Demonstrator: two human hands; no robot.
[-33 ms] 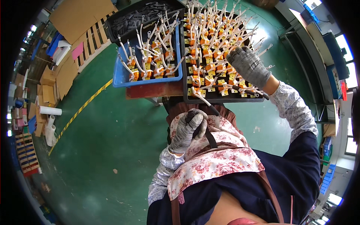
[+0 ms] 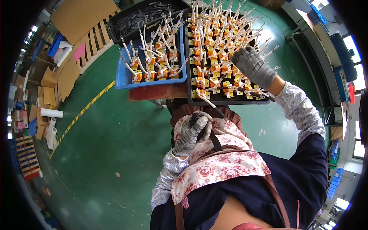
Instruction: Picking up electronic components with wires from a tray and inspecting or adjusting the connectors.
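Note:
Close to my apron, my gloved left hand (image 2: 193, 134) is closed around black pieces of tubing (image 2: 201, 134). My gloved right hand (image 2: 253, 67) reaches over the black tray (image 2: 226, 102), its fingers curled among white cable leads; whatever they grip is hidden. Rows of copper-wound coils (image 2: 214, 73) with yellow plates fill that tray, their white leads ending in metal lugs. One lead at the near edge carries a black sleeve (image 2: 218, 112) and points toward my left hand. Another black sleeve (image 2: 264, 96) lies along the tray's near right.
Left of the tray, a blue bin (image 2: 151, 84) holds more coils with white leads. Behind it stands a black bin of loose black tubing pieces (image 2: 149, 17). A reddish board (image 2: 159, 92) supports the blue bin. Cardboard and a pallet (image 2: 97, 38) lie at the far left.

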